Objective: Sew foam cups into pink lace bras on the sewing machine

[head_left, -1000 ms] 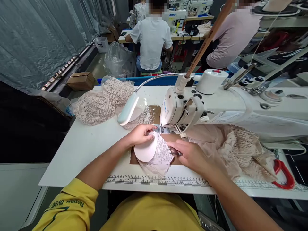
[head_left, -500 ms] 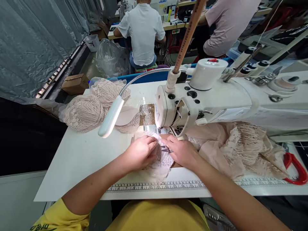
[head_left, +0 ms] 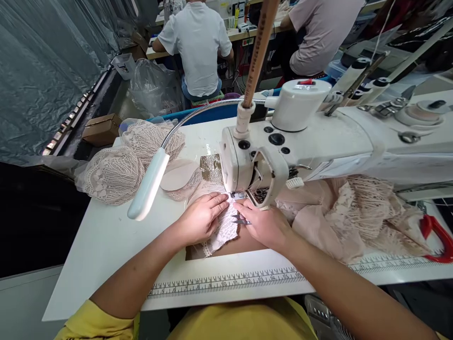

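Observation:
My left hand [head_left: 201,218] lies flat, fingers stretched, on a white lace piece [head_left: 223,230] in front of the needle of a white sewing machine [head_left: 255,163]. My right hand [head_left: 264,224] presses the same lace from the right, with small thread snips [head_left: 239,219] tucked in its fingers, the tips pointing left. The lace rests on a brown plate [head_left: 244,244] set into the white table [head_left: 106,236], its front edge under the presser foot [head_left: 238,195].
A pile of beige lace pieces [head_left: 130,158] lies at the back left, another heap [head_left: 357,217] right of the machine. A gooseneck lamp [head_left: 148,184] hangs over the left. Red-handled scissors [head_left: 437,236] lie far right. A ruler strip [head_left: 226,282] runs along the front edge. Two people sit with backs turned beyond.
Both hands moved forward with the lace toward the needle. The white cup held up by the left hand a second ago is now pressed flat under it. The head view dropped closer.

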`<state>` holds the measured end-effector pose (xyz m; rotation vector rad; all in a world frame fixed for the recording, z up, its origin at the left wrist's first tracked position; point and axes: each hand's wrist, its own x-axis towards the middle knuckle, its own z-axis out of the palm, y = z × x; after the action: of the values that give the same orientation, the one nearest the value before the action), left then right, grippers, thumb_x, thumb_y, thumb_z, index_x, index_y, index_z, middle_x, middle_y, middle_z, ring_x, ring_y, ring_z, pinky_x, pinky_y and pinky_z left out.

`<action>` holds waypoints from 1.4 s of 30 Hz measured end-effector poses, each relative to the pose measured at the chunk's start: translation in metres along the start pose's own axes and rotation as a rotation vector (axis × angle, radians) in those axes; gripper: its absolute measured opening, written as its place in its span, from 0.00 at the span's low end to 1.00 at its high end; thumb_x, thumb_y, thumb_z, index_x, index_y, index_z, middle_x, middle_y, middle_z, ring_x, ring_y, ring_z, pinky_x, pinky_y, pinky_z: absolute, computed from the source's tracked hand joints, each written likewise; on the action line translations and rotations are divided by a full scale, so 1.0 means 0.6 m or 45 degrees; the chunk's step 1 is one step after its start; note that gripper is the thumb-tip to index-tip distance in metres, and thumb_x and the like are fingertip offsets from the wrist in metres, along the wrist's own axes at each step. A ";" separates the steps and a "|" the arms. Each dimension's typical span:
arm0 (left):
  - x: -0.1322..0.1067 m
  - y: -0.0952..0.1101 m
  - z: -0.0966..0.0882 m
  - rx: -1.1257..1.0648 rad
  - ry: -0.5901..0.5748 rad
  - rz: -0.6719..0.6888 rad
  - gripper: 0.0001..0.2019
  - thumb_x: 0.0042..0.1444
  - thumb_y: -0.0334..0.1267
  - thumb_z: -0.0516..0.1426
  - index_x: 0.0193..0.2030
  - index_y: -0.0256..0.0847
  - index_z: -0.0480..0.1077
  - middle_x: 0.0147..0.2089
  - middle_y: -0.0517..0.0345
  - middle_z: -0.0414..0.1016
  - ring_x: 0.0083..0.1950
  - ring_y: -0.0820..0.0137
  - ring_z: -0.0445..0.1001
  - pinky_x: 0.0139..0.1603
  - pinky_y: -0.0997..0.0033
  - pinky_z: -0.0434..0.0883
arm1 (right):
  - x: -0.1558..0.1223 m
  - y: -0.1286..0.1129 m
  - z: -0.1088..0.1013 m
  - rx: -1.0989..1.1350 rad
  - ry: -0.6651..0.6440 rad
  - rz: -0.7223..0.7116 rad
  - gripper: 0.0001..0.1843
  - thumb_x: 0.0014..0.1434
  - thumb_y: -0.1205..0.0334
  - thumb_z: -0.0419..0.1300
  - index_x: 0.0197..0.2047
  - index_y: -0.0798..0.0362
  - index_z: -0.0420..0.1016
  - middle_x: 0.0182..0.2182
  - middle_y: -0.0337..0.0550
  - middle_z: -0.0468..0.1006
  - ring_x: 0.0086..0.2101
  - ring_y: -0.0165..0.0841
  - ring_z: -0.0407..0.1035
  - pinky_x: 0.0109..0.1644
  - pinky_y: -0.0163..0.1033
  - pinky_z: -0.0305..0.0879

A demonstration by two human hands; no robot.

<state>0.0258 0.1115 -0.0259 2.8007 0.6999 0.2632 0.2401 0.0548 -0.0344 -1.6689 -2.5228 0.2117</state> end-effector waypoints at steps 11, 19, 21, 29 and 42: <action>-0.003 -0.020 0.021 0.017 0.065 0.064 0.22 0.59 0.29 0.50 0.61 0.32 0.64 0.63 0.41 0.66 0.62 0.55 0.66 0.61 0.52 0.67 | -0.007 0.004 0.006 -0.038 0.019 -0.049 0.25 0.57 0.68 0.53 0.57 0.46 0.73 0.40 0.41 0.77 0.29 0.30 0.68 0.26 0.37 0.55; -0.003 -0.025 0.021 0.038 0.097 0.091 0.20 0.60 0.30 0.50 0.59 0.33 0.66 0.62 0.44 0.67 0.61 0.56 0.66 0.60 0.52 0.67 | -0.010 0.007 0.012 -0.026 0.026 -0.094 0.25 0.54 0.70 0.54 0.55 0.48 0.73 0.37 0.41 0.75 0.29 0.29 0.66 0.25 0.34 0.53; -0.005 -0.023 0.021 0.018 0.086 0.120 0.20 0.61 0.30 0.51 0.59 0.35 0.66 0.62 0.45 0.67 0.62 0.56 0.64 0.61 0.52 0.66 | -0.012 0.009 0.013 -0.010 0.042 -0.128 0.24 0.54 0.70 0.54 0.54 0.48 0.74 0.37 0.41 0.75 0.29 0.29 0.66 0.25 0.34 0.53; -0.002 -0.023 0.021 -0.010 0.058 0.122 0.19 0.62 0.31 0.49 0.59 0.39 0.67 0.61 0.47 0.69 0.60 0.57 0.65 0.59 0.49 0.65 | -0.012 0.011 0.016 0.005 0.042 -0.136 0.25 0.52 0.71 0.55 0.53 0.49 0.73 0.37 0.41 0.75 0.30 0.29 0.67 0.25 0.34 0.54; 0.000 -0.025 0.015 0.041 0.053 0.143 0.17 0.60 0.29 0.52 0.56 0.36 0.69 0.60 0.48 0.70 0.61 0.55 0.63 0.61 0.50 0.61 | -0.009 0.003 0.005 -0.015 0.037 -0.126 0.22 0.55 0.70 0.53 0.52 0.48 0.74 0.37 0.40 0.76 0.29 0.29 0.67 0.24 0.34 0.53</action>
<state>0.0212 0.1230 -0.0385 2.8772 0.5609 0.3349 0.2432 0.0506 -0.0376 -1.5346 -2.5815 0.1626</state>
